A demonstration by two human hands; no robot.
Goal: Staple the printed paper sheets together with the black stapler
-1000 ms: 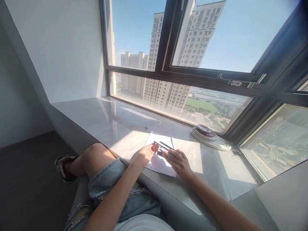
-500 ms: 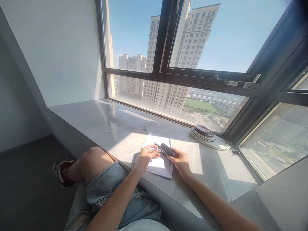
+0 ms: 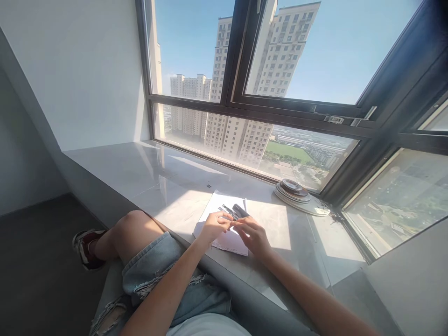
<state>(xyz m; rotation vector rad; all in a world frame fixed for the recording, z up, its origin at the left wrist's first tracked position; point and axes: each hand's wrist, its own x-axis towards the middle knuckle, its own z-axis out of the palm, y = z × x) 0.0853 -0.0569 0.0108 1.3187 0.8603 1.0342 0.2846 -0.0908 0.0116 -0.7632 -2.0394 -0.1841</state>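
Note:
A black stapler (image 3: 236, 210) with a metal part swung open lies over a white sheet of paper (image 3: 213, 205) on the grey window sill (image 3: 140, 168). My left hand (image 3: 214, 225) curls its fingers at the stapler's near left end. From the right, my right hand (image 3: 254, 237) reaches in, its fingertips under the stapler's near end and next to the left fingers. Both hands hide the near part of the stapler, so the exact grip is unclear.
A stack of round plates (image 3: 296, 192) sits on the sill near the window corner. The dark window frame (image 3: 241, 105) runs behind. My bent knee (image 3: 135, 224) in torn denim shorts rests against the sill's front edge.
My right hand held the stapler above the paper half a second ago; now the stapler is lower, and both hands have closed in at its near end. The view drifted slightly.

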